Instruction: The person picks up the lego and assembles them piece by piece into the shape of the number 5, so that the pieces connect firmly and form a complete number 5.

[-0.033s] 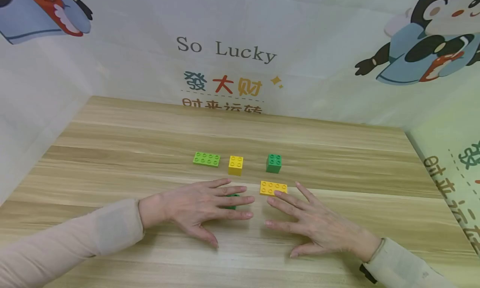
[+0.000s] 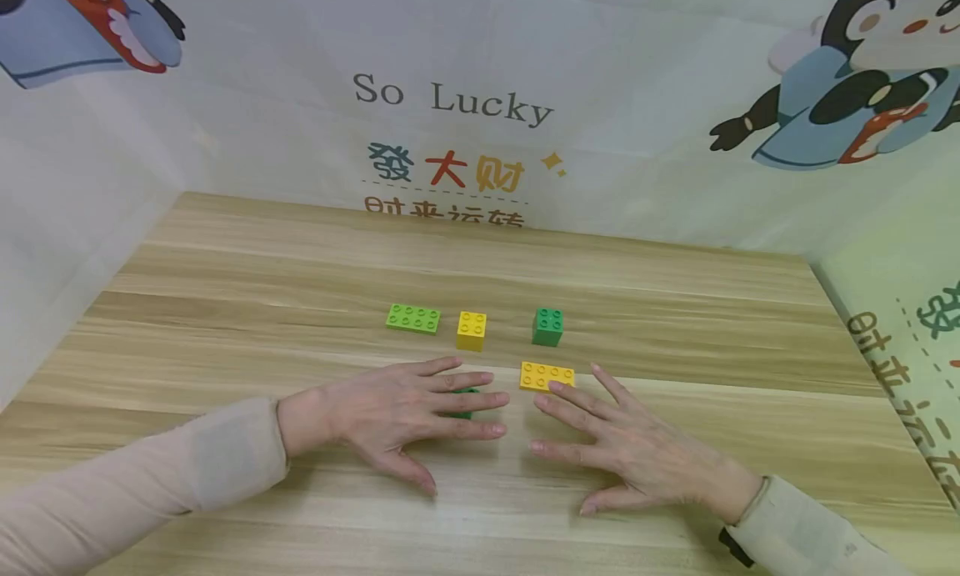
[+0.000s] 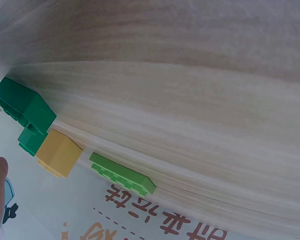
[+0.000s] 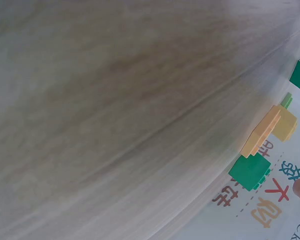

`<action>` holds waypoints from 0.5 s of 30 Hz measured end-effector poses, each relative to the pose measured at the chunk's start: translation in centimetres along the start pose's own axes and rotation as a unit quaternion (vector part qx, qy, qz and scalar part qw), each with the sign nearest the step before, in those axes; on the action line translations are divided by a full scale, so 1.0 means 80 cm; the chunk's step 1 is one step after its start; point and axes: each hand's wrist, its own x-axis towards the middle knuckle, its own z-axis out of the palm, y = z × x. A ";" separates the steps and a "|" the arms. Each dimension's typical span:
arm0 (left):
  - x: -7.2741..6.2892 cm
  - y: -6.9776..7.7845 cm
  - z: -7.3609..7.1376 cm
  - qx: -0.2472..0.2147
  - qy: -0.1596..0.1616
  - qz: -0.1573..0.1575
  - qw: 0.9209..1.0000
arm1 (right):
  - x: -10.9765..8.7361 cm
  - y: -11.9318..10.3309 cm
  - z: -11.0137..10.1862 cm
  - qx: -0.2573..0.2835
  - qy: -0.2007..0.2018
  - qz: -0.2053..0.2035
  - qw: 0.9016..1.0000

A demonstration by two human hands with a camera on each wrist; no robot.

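Note:
My left hand (image 2: 405, 413) hovers with straight, spread fingers over a dark green brick (image 2: 465, 405), which they partly cover; the left wrist view shows this brick (image 3: 25, 105) standing apart from the visible finger. My right hand (image 2: 637, 451), fingers spread too, is nearest a flat yellow brick (image 2: 543, 376). One fingertip overlaps that brick's front edge in the head view; whether it touches I cannot tell. Neither hand holds anything. Farther back stand a flat light green brick (image 2: 413, 319), a square yellow brick (image 2: 471, 331) and a second dark green brick (image 2: 547, 327).
A wood-grain table (image 2: 300, 251) carries all the bricks. Behind it hangs a white printed cloth (image 2: 637, 84), with lettering and cartoon figures, which also runs along the left and right sides.

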 end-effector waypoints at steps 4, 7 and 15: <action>0.000 0.000 0.000 0.002 -0.003 -0.001 1.000 | 0.000 0.000 -0.001 -0.001 0.002 -0.001 1.000; 0.000 0.000 0.000 0.005 -0.007 -0.002 1.000 | 0.000 0.000 -0.001 0.000 0.004 -0.001 1.000; 0.000 0.001 0.000 0.004 -0.005 -0.009 1.000 | -0.004 0.002 -0.005 0.019 0.009 0.023 1.000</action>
